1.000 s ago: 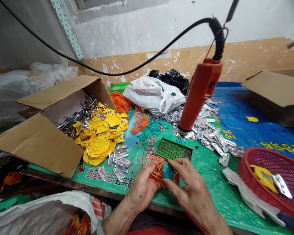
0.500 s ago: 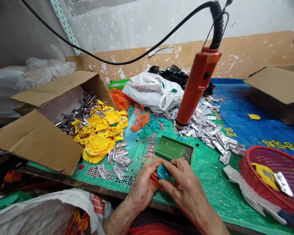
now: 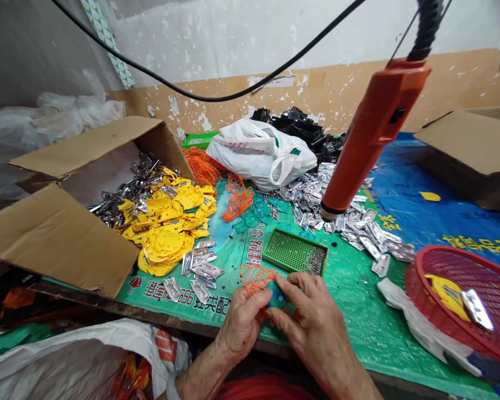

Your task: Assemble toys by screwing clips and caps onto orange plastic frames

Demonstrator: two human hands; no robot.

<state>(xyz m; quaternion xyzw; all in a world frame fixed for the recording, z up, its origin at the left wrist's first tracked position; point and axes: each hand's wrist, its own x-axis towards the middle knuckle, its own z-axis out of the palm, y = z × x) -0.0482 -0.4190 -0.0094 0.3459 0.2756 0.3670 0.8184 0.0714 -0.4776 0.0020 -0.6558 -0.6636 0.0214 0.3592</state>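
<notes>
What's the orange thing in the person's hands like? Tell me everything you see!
The orange frame is an open lattice of thin bars with see-through gaps, and looks like plastic. The left hand holds it, hiding its lower part. A blue-green piece, gripped by the right hand, is right up by it; whether they're joined I can't tell. It's near the front of the green table, on our side of the green tray.

The openwork piece [image 3: 255,279] is bright orange, the small piece [image 3: 278,296] against it blue-green. From here I see a red-orange power driver [image 3: 375,136], yellow plates [image 3: 166,247], silvery strips [image 3: 374,236], a green grid-patterned tray [image 3: 285,253], a red mesh basket [image 3: 477,269], yellow characters [image 3: 469,243] on blue sheeting [image 3: 404,178].
</notes>
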